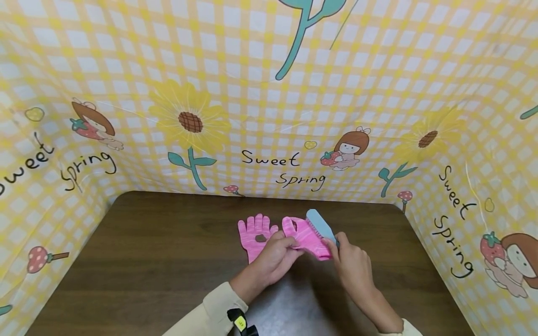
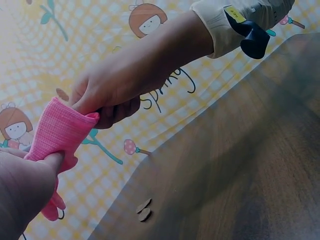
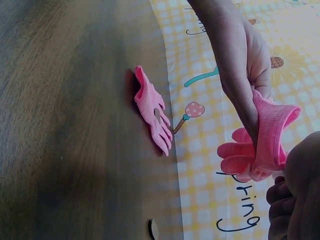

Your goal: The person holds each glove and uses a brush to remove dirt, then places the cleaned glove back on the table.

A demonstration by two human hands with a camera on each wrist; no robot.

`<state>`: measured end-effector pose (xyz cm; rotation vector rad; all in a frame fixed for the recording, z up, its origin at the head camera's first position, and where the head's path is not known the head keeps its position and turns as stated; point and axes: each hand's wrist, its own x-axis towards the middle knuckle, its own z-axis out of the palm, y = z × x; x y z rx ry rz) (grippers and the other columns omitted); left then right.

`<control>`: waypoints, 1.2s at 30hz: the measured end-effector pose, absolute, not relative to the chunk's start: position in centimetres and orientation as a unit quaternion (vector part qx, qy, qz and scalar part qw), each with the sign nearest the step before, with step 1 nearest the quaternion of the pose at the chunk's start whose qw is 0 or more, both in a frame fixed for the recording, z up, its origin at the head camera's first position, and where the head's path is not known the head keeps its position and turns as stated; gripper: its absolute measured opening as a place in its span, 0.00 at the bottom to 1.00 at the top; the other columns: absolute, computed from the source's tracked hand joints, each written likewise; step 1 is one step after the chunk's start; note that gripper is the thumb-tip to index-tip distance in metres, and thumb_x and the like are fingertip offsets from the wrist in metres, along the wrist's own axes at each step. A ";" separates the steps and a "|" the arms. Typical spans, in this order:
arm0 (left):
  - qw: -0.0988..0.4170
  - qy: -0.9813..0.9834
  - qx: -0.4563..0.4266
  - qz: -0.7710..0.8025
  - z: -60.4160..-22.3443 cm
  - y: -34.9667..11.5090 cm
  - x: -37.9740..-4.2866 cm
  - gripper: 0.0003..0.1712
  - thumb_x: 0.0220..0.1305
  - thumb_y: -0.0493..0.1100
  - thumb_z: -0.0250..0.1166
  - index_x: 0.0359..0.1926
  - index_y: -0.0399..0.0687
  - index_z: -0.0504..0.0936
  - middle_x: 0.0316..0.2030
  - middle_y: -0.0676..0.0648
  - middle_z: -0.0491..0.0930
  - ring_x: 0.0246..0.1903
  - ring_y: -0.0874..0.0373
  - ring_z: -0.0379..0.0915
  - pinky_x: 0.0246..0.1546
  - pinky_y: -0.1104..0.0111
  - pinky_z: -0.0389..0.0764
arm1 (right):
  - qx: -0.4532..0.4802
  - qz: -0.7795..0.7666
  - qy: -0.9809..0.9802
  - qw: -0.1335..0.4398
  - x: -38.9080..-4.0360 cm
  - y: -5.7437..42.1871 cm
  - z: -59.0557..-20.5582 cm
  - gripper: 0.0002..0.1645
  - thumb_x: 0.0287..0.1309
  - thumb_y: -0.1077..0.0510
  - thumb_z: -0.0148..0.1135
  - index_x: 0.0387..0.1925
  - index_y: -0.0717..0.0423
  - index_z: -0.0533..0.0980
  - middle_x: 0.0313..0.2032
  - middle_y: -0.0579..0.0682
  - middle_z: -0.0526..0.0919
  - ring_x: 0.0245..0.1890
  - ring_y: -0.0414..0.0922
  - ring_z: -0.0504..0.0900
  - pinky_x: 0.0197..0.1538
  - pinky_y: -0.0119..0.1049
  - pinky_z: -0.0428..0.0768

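My left hand point(image 1: 273, 259) grips a pink knit glove point(image 1: 308, 240) by its side, above the table. My right hand point(image 1: 353, 261) holds a light blue brush point(image 1: 320, 225) by its lower end, thumb close to the glove's cuff. The brush's bristles face the glove and lie along its edge. Both wrist views show the held glove point(image 2: 62, 130) between the two hands, its cuff opening turned up in the left wrist view; the brush is hidden there. A second pink glove point(image 1: 255, 233) lies flat on the table beside my left hand, fingers pointing away, a dark oval on its palm.
The dark wood table point(image 1: 138, 261) has rounded far corners. A yellow-and-white checked cloth point(image 1: 260, 116) with printed flowers and figures rises behind it and along both sides. Small brown oval pieces point(image 2: 144, 215) show on the table in the left wrist view.
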<state>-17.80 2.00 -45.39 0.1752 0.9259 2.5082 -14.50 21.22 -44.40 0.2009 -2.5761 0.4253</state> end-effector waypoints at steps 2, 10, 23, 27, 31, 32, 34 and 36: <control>0.229 0.336 0.064 0.911 -45.4 2.0 -17.7 0.36 0.67 0.24 0.36 0.77 0.26 0.47 0.79 0.32 0.49 0.79 0.39 0.44 0.78 0.46 0.49 | 0.072 0.159 -0.951 0.254 -14.5 21.3 -44.4 0.17 0.64 0.50 0.68 0.36 0.59 0.73 0.12 0.47 0.66 0.13 0.47 0.67 0.16 0.46 0.69; 0.230 0.338 0.069 0.910 -45.2 1.9 -17.6 0.37 0.66 0.24 0.36 0.77 0.26 0.47 0.79 0.32 0.49 0.79 0.39 0.44 0.78 0.46 0.50 | 0.067 0.163 -0.951 0.255 -14.7 21.6 -44.4 0.17 0.64 0.49 0.68 0.37 0.58 0.74 0.12 0.48 0.69 0.13 0.48 0.67 0.16 0.46 0.70; 0.223 0.335 0.071 0.913 -45.1 1.6 -17.7 0.37 0.66 0.24 0.37 0.77 0.26 0.47 0.79 0.32 0.48 0.79 0.39 0.44 0.78 0.45 0.50 | 0.045 0.186 -0.959 0.209 -15.1 21.5 -44.1 0.20 0.68 0.45 0.63 0.39 0.59 0.75 0.15 0.46 0.67 0.17 0.47 0.68 0.20 0.43 0.70; 0.223 0.337 0.069 0.912 -45.0 1.5 -17.7 0.37 0.66 0.24 0.37 0.76 0.25 0.47 0.79 0.33 0.49 0.78 0.43 0.46 0.79 0.47 0.49 | 0.050 0.186 -0.955 0.226 -15.3 21.8 -44.2 0.19 0.67 0.47 0.65 0.38 0.61 0.74 0.14 0.48 0.68 0.15 0.48 0.69 0.19 0.45 0.71; 0.209 0.345 0.070 0.912 -45.1 1.4 -17.7 0.35 0.63 0.22 0.37 0.72 0.23 0.49 0.74 0.36 0.55 0.74 0.49 0.49 0.80 0.50 0.48 | 0.030 0.198 -0.952 0.233 -15.6 22.6 -44.1 0.19 0.69 0.48 0.63 0.39 0.63 0.74 0.15 0.54 0.74 0.16 0.53 0.73 0.20 0.50 0.73; 0.205 0.347 0.071 0.912 -45.2 1.3 -17.7 0.34 0.62 0.22 0.37 0.71 0.23 0.49 0.72 0.37 0.56 0.73 0.50 0.50 0.81 0.51 0.48 | 0.022 0.204 -0.952 0.226 -15.6 22.7 -44.0 0.19 0.70 0.48 0.62 0.40 0.63 0.74 0.16 0.55 0.75 0.17 0.53 0.74 0.21 0.51 0.73; 0.199 0.347 0.071 0.914 -45.2 1.2 -17.8 0.34 0.62 0.22 0.37 0.70 0.23 0.50 0.69 0.40 0.58 0.72 0.51 0.51 0.81 0.51 0.48 | 0.013 0.228 -0.952 0.204 -15.5 22.8 -43.7 0.20 0.72 0.46 0.59 0.41 0.61 0.74 0.18 0.53 0.74 0.19 0.51 0.74 0.22 0.47 0.73; 0.197 0.350 0.074 0.913 -45.3 1.2 -17.9 0.34 0.62 0.22 0.37 0.71 0.23 0.50 0.68 0.40 0.59 0.72 0.51 0.52 0.81 0.51 0.48 | 0.023 0.250 -0.950 0.184 -15.1 22.4 -43.4 0.19 0.73 0.45 0.57 0.40 0.60 0.74 0.18 0.50 0.72 0.20 0.48 0.72 0.23 0.42 0.71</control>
